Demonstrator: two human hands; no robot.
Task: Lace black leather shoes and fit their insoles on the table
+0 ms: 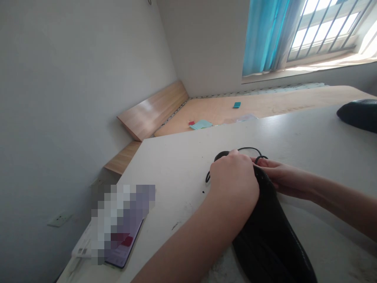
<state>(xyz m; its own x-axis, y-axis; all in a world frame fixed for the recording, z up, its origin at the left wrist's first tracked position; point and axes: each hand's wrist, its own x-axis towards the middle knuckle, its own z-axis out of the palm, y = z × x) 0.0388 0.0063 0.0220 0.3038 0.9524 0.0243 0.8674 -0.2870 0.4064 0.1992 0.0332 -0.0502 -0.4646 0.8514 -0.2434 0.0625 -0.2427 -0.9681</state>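
Observation:
A long black shoe (273,239) lies on the white table, its near end running out of the bottom of the view. My left hand (234,173) is closed over its far end, knuckles up, and its fingertips are hidden. On the far right side of the shoe, my right hand (277,175) has its fingers pressed together at the edge, where a thin black shoelace (250,148) loops beside them. Another bit of black lace (207,177) hangs out to the left of my left hand. Exactly what the fingertips grip is partly covered by my hands.
On the white table (173,157), a second black shoe-like object (359,114) sits at the right edge. A phone (123,251), partly pixelated, lies at the left. Beyond the table is a wooden board (212,106) with a light-blue cloth-like piece (201,124) and a small teal piece (237,105).

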